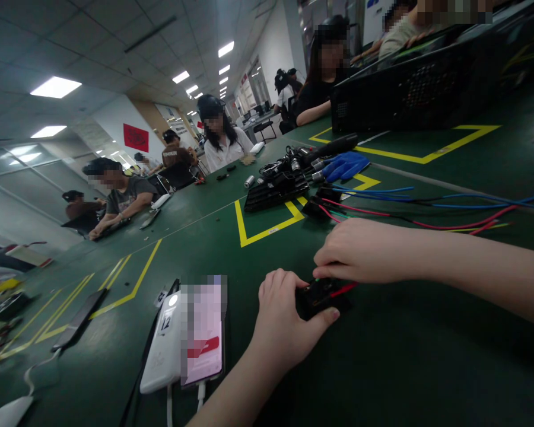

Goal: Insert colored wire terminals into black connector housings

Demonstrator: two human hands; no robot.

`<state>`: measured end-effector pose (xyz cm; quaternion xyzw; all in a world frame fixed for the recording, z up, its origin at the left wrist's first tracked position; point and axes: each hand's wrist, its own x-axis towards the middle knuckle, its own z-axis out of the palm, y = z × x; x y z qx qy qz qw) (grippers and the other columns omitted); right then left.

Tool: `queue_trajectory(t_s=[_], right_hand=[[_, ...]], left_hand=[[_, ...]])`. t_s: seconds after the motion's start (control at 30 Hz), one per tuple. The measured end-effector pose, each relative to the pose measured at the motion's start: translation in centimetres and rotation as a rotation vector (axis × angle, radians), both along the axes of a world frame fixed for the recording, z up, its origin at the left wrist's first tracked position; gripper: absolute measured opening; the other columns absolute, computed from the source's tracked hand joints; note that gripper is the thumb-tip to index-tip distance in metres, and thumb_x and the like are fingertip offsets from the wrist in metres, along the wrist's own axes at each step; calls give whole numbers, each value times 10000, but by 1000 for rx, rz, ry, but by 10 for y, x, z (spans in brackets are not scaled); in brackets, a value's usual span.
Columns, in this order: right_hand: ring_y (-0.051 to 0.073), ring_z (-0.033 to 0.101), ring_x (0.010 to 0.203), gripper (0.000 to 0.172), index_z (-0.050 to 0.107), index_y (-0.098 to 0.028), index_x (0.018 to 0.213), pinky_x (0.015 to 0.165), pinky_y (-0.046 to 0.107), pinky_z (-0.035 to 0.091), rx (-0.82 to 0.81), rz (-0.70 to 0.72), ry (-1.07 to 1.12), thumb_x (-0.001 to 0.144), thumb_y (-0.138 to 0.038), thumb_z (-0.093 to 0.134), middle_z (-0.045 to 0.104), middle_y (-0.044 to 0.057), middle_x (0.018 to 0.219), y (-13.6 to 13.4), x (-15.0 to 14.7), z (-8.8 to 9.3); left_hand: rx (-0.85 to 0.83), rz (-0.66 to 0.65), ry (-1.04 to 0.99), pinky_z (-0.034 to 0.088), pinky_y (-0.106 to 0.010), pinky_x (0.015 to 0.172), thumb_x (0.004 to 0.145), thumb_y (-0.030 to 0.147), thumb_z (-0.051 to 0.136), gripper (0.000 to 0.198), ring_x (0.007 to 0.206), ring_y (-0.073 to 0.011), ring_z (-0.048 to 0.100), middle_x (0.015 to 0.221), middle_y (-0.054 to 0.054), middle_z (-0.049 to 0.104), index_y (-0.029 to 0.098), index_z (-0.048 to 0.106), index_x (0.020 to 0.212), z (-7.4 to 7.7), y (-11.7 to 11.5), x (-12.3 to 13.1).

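One bare left hand [281, 314] has its grip curled around a small, black, block-shaped part [314, 298] at the lower centre of the frame, over the dark green bench [213, 237]. The right hand [349, 249] bends over its top; whether that grip pinches anything, I cannot tell.

From afar I watch the left hand [282, 314] grip a black part [314, 301]; the right hand [349, 252] bends over it; a phone [211, 326] lies beside a white power bank [162, 350].
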<state>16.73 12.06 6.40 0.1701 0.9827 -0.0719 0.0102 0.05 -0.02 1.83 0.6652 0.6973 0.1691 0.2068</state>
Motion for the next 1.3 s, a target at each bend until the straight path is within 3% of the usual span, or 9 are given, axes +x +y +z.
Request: queue_trajectory(t_s=[0.1,0.2,0.4,0.93,1.1,1.3], right_hand=[[156,532,591,395,691,-197,745,596,325,318,-151,-53,-72,980,-392,439,688,43,718,6,1,-1],[157,535,601,400,680,-199,741,599,325,321,-194,-72,-75,975,-413,436,681,41,722,5,1,2],[170,526,613,391,669,-202,722,626,337,331,-128,-7,57,962,-394,427,675,48,703,-5,0,6],[162,534,609,361,660,-196,725,663,340,344,-82,38,82,979,-343,450,665,31,688,-6,-2,6],[156,507,595,397,648,-195,716,620,330,323,-159,-11,37,985,-397,438,641,26,678,4,2,2],[151,512,602,404,671,-206,753,596,315,332,-367,-95,-126,964,-468,447,634,18,720,15,2,-6]], left_hand=[[5,-3,-17,394,-455,952,795,400,789,341,1033,-287,512,1019,-46,553,230,521,921,-2,-2,-1],[18,-3,-15,388,-460,964,790,395,795,348,1044,-290,509,1016,-46,551,229,518,919,-3,-3,0],[-7,2,7,401,-455,941,788,424,787,362,1024,-292,511,1002,-42,548,240,491,886,1,-1,2],[13,-8,-20,404,-453,923,787,418,791,366,998,-287,500,991,-44,535,233,495,894,-3,1,0],[27,-3,-38,404,-443,934,791,390,792,339,1018,-283,505,1006,-42,543,232,513,899,-5,-2,0],[13,12,-36,398,-438,966,787,384,801,329,1055,-288,512,1029,-43,562,232,543,922,-4,-1,1]])
